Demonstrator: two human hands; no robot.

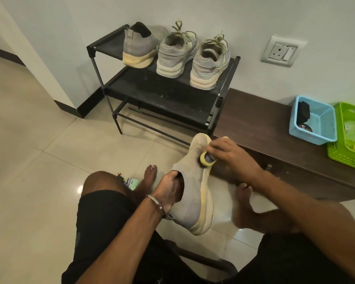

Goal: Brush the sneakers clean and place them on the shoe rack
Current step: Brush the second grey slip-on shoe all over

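My left hand point(168, 187) is pushed into the opening of a grey knit sneaker point(193, 193), fingers hidden inside, so I cannot tell how that grip lies; the shoe hangs in the air above my bare feet, toe pointing away from me, pale yellowed sole turned to my right; my right hand point(232, 154) has its grip clamped on a small yellow brush point(206, 159), which is pressed against the upper near the toe; ahead, against the wall, stands the black shoe rack point(164, 93), and on its top shelf sit the matching grey sneaker point(138, 48) and a pair of laced grey trainers point(193, 58), heels toward me; to my right a dark wooden tabletop point(260, 124) carries a blue basket point(314, 121) touching a green basket point(348, 138).
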